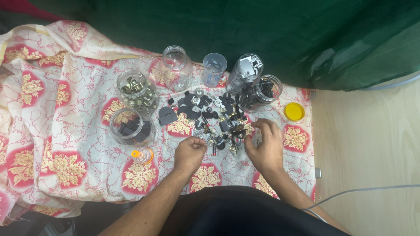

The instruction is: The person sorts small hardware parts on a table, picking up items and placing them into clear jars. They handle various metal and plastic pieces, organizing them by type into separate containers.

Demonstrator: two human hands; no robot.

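Small black and silver metal parts (pixel 216 120) lay piled; left hand (pixel 189 154) pinched one, right hand (pixel 264 146) spread, might scatter them

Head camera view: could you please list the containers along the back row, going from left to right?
Jar of brass-coloured parts → empty clear jar → clear cup → jar with a white part → jar of black parts → yellow lid.

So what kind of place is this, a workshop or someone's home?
Probably a makeshift sorting bench rather than a proper workshop. A flowered cloth covers the table, clear jars hold sorted metal and black fittings, and both hands, left hand and right hand, work at a loose pile of small parts.
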